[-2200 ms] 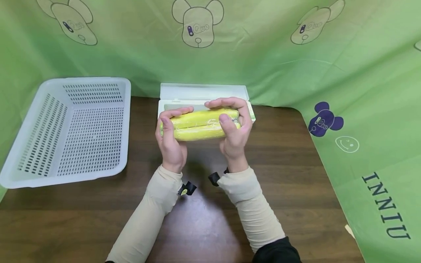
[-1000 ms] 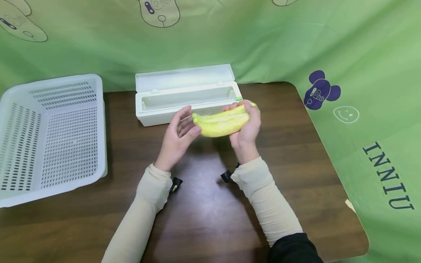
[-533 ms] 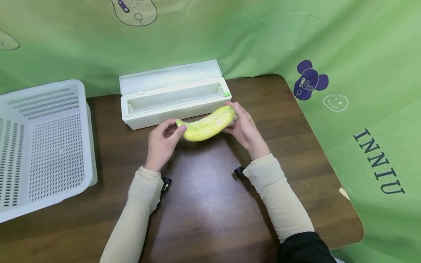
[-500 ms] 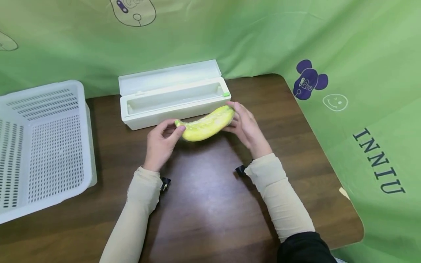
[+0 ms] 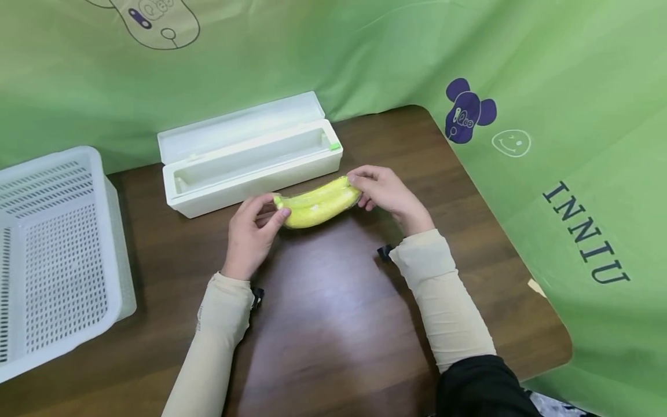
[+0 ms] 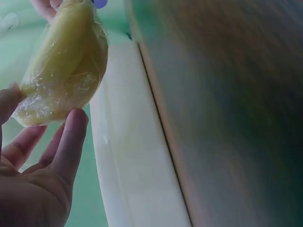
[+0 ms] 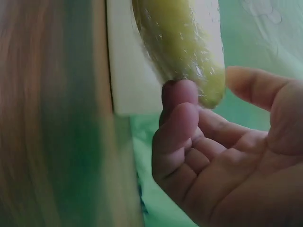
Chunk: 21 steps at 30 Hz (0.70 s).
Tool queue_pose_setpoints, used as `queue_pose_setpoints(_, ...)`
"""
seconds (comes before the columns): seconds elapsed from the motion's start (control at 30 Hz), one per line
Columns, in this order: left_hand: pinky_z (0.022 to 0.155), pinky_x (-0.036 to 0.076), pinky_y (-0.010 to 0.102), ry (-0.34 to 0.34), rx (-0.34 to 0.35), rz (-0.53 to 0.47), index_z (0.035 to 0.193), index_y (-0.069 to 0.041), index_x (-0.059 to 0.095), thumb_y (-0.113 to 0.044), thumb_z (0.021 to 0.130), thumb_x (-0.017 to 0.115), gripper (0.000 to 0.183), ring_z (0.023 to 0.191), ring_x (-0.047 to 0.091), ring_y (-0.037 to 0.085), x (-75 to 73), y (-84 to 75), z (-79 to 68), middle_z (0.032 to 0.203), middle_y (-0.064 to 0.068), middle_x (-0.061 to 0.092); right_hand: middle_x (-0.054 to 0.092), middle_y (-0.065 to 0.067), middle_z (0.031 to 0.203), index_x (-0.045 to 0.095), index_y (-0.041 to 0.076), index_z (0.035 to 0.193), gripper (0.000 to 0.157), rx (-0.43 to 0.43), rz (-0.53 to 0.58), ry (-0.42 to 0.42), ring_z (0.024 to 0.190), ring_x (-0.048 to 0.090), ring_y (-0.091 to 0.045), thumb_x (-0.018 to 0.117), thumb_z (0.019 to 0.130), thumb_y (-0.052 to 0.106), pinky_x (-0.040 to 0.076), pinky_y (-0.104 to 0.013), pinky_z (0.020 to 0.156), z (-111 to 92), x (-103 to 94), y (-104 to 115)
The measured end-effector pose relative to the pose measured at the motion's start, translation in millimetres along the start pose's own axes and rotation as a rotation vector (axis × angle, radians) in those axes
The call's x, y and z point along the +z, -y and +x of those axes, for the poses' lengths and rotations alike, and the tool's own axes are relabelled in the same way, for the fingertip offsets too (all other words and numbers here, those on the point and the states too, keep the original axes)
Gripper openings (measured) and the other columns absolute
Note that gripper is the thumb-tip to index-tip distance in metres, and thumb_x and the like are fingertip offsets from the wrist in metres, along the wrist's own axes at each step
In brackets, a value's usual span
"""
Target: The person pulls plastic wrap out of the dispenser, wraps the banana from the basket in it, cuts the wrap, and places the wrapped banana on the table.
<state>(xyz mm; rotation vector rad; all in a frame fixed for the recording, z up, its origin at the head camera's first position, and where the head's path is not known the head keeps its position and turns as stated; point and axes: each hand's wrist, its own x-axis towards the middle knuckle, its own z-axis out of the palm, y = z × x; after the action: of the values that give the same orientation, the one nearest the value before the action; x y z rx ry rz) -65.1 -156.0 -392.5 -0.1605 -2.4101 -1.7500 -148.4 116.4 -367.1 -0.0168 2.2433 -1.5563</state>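
Observation:
A yellow bunch of bananas (image 5: 315, 207), wrapped in clear film, is held raised above the table between both hands. My left hand (image 5: 249, 237) pinches its left end, thumb on the near side and fingers behind. On the right end, my right hand (image 5: 391, 200) grips with the thumb on top and the fingers beneath and behind. Crinkled film over the bananas (image 6: 66, 66) shows in the left wrist view, between thumb and fingertips. In the right wrist view the fingertips touch the wrapped end of the bananas (image 7: 184, 38).
Behind the bananas stands a long white box (image 5: 224, 200) with its lid (image 5: 239, 124) tipped back and a green tab (image 5: 334, 146) at its right end. A white perforated basket (image 5: 117, 278) sits at the left. Green curtain (image 5: 365, 52) borders the brown table (image 5: 323, 347).
The right hand's thumb has come onto the top of the bananas' right end, and the bananas have turned to show the gap between them. The left hand had moved onto the left end earlier.

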Motion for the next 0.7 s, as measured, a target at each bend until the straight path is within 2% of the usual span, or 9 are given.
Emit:
queue_pose_setpoints(0.1, 0.099, 0.050, 0.036, 0.018, -0.019, 0.094, 0.120, -0.005, 0.071, -0.021, 0.091, 0.078, 0.033, 0.116, 0.060, 0.027, 7.2, -3.9, 1.6, 0.123, 0.012, 0.058, 0.064, -0.015, 0.093, 0.064, -0.003, 0.126, 0.035, 0.006, -0.094, -0.009, 0.069, 0.061, -0.021, 0.057, 0.103, 0.022, 0.052, -0.028, 0.058, -0.1, -5.6, -2.8)
queue_pose_setpoints(0.17, 0.101, 0.046, 0.042, 0.034, -0.039, 0.166, 0.122, -0.007, 0.072, -0.026, 0.091, 0.078, 0.036, 0.116, 0.057, 0.029, 14.2, -8.0, 4.4, 0.127, 0.013, 0.056, 0.065, -0.018, 0.099, 0.064, -0.002, 0.126, 0.035, 0.019, -0.144, -0.022, 0.071, 0.062, -0.021, 0.056, 0.103, 0.024, 0.053, -0.029, 0.060, -1.6, -11.3, -5.1)
queue_pose_setpoints(0.23, 0.097, 0.045, 0.045, 0.042, -0.058, 0.231, 0.124, -0.009, 0.072, -0.029, 0.091, 0.078, 0.040, 0.113, 0.056, 0.030, 21.7, -12.2, 7.4, 0.125, 0.013, 0.056, 0.065, -0.018, 0.102, 0.065, -0.002, 0.126, 0.037, 0.022, -0.185, -0.033, 0.071, 0.062, -0.021, 0.056, 0.103, 0.025, 0.053, -0.030, 0.061, -1.0, -16.0, -6.9)
queue_pose_setpoints(0.37, 0.085, 0.050, 0.041, 0.053, -0.093, 0.279, 0.129, -0.008, 0.069, -0.030, 0.093, 0.076, 0.043, 0.098, 0.061, 0.026, 34.3, -16.2, 14.0, 0.114, 0.012, 0.058, 0.065, -0.018, 0.103, 0.060, -0.004, 0.131, 0.043, 0.019, -0.258, -0.035, 0.072, 0.061, -0.020, 0.055, 0.104, 0.027, 0.053, -0.029, 0.061, 6.2, -17.6, -6.5)
queue_pose_setpoints(0.47, 0.085, 0.052, 0.037, 0.056, -0.123, 0.264, 0.133, -0.006, 0.065, -0.028, 0.094, 0.075, 0.045, 0.097, 0.063, 0.023, 40.0, -15.1, 18.8, 0.115, 0.012, 0.058, 0.064, -0.021, 0.106, 0.050, -0.007, 0.142, 0.054, 0.015, -0.329, -0.024, 0.075, 0.062, -0.025, 0.054, 0.104, 0.031, 0.053, -0.033, 0.065, 14.0, -12.8, -5.9)
queue_pose_setpoints(0.53, 0.089, 0.053, 0.035, 0.051, -0.157, 0.231, 0.137, -0.005, 0.061, -0.026, 0.094, 0.075, 0.049, 0.101, 0.063, 0.023, 42.1, -12.2, 20.7, 0.117, 0.012, 0.056, 0.063, -0.024, 0.115, 0.041, -0.007, 0.148, 0.062, 0.013, -0.375, -0.005, 0.082, 0.063, -0.030, 0.053, 0.104, 0.034, 0.054, -0.038, 0.073, 19.7, -8.4, -6.4)
queue_pose_setpoints(0.6, 0.092, 0.052, 0.034, 0.041, -0.196, 0.185, 0.140, -0.004, 0.057, -0.024, 0.094, 0.075, 0.053, 0.106, 0.063, 0.023, 43.3, -8.6, 20.8, 0.120, 0.012, 0.054, 0.059, -0.027, 0.126, 0.034, -0.006, 0.152, 0.067, 0.008, -0.408, 0.014, 0.096, 0.063, -0.034, 0.052, 0.104, 0.036, 0.052, -0.045, 0.086, 24.4, -4.7, -7.7)
queue_pose_setpoints(0.7, 0.097, 0.050, 0.034, 0.046, -0.239, 0.111, 0.146, -0.005, 0.050, -0.021, 0.095, 0.073, 0.058, 0.114, 0.061, 0.023, 46.1, -2.4, 18.8, 0.127, 0.011, 0.051, 0.052, -0.029, 0.140, 0.031, -0.006, 0.154, 0.069, -0.016, -0.440, 0.030, 0.118, 0.056, -0.037, 0.051, 0.103, 0.036, 0.044, -0.051, 0.103, 29.6, -3.9, -12.4)
